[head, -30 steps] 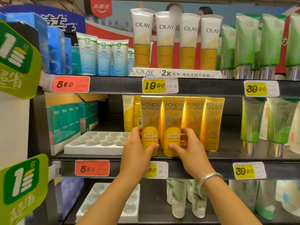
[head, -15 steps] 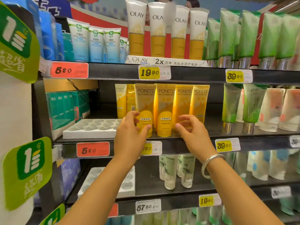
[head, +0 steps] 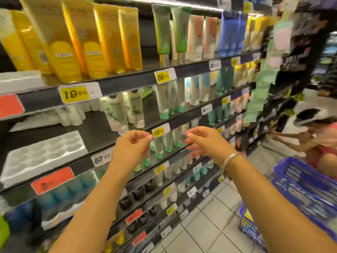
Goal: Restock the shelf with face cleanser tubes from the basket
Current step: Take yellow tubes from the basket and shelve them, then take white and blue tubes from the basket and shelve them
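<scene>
Our left hand (head: 130,147) and right hand (head: 206,141), both loosely curled and empty, before the yellow "19.90"-tagged tubes (head: 94,42) on the dark metal shelf's front edge (head: 127,82).

We have one view only, from a wide-angle camera worn on our head. It looks forward and down, turned toward the right along the shelf (head: 127,81), which runs tilted across the frame. Our left hand (head: 130,147) and right hand (head: 206,143) sit mid-frame, near the lens; the blue basket (head: 300,189) lies lower right of them. The picture is blurred.
</scene>
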